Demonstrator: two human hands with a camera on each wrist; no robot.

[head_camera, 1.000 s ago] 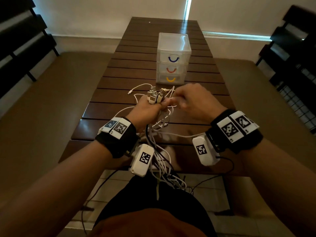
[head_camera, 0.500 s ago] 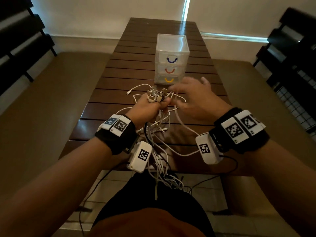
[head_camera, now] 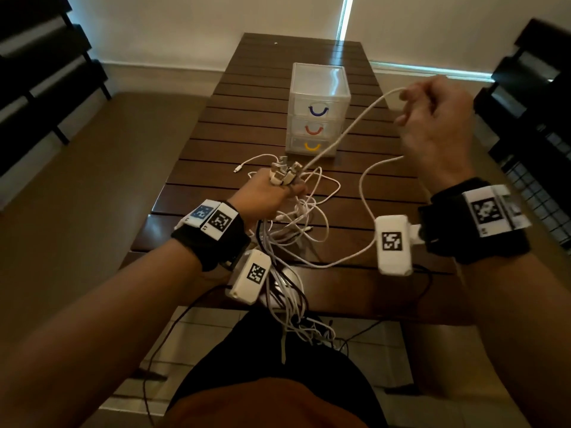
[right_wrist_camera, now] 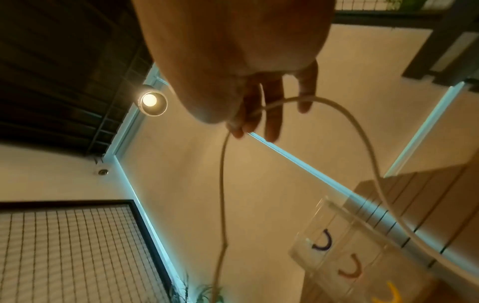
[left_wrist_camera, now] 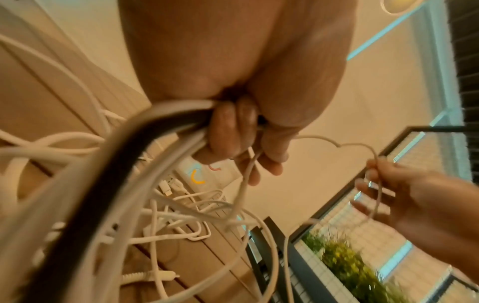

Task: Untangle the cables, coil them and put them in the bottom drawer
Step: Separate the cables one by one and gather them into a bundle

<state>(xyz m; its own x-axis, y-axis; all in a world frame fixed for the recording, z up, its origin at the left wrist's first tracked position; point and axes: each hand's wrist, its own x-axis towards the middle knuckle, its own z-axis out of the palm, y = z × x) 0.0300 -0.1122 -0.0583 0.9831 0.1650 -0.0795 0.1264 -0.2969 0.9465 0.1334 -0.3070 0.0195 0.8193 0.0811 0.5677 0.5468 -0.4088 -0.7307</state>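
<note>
My left hand [head_camera: 272, 196] grips a bundle of white cables [head_camera: 296, 217] by their plug ends [head_camera: 284, 174] low over the wooden table [head_camera: 216, 125]; the left wrist view shows its fingers [left_wrist_camera: 233, 133] curled round the cords and one black cord [left_wrist_camera: 103, 174]. My right hand [head_camera: 432, 118] is raised to the right of the drawer unit [head_camera: 318, 109] and pinches one white cable [head_camera: 346, 131] that runs taut back to the bundle. The same cable [right_wrist_camera: 350, 127] loops through the right fingers [right_wrist_camera: 259, 110]. The bottom drawer [head_camera: 312, 146] has a yellow handle and is closed.
Loose cable loops lie on the table by the bundle and hang over the near edge [head_camera: 293, 313] onto my lap. Dark slatted chairs [head_camera: 40, 72] stand at both sides, with a second chair [head_camera: 531, 97] close by my raised right hand.
My right hand has lifted up and to the right, away from the left hand, drawing one white cable out of the bundle. The left hand has kept its grip in place.
</note>
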